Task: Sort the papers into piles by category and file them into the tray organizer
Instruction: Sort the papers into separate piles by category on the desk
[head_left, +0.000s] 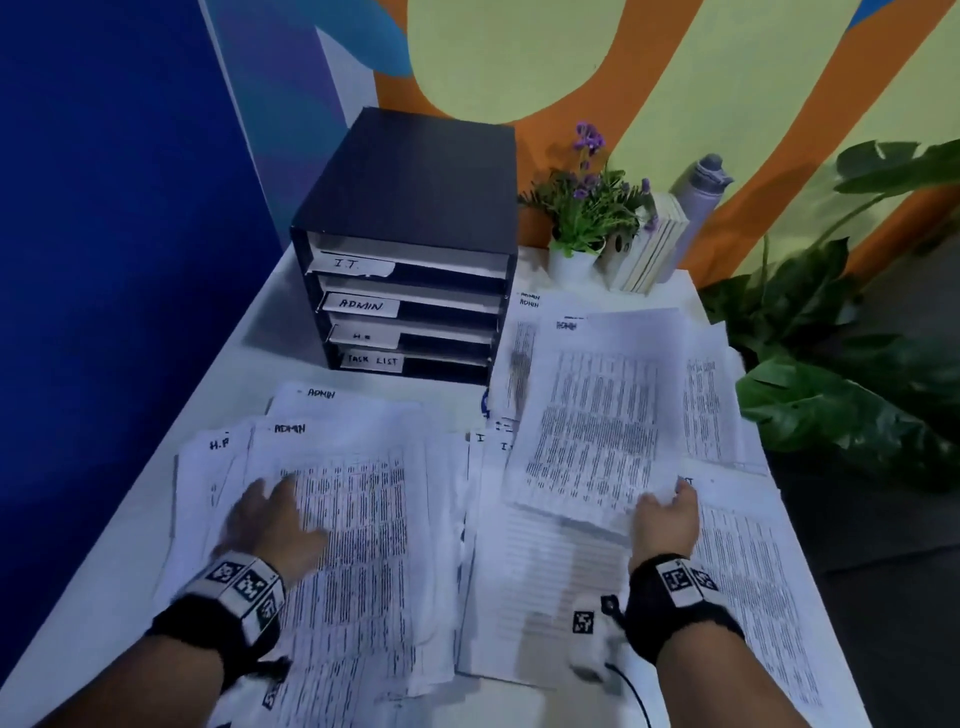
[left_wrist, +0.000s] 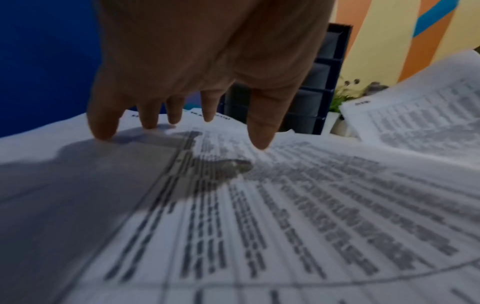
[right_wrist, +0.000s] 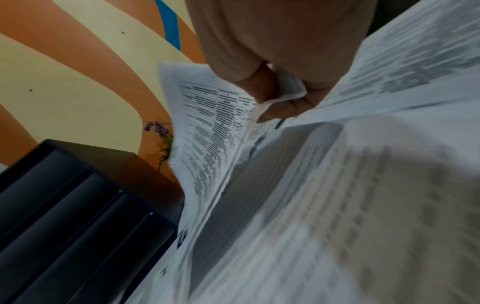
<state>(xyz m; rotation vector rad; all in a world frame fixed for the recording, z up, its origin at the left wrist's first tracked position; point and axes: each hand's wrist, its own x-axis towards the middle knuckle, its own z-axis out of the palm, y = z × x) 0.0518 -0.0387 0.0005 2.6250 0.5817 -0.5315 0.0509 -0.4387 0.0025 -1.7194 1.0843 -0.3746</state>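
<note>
The black tray organizer (head_left: 410, 208) has four shelves labelled I.T., ADMIN, H.R., TASK LIST. In front of it lie printed papers (head_left: 358, 519) in loose overlapping piles; one ADMIN sheet (head_left: 597, 415) is lifted.

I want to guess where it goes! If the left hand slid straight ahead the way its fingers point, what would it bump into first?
Probably only more paper: the left hand lies flat on the ADMIN sheet. Farther on, the tray organizer is likely the first solid thing, though depth is unclear.
</note>
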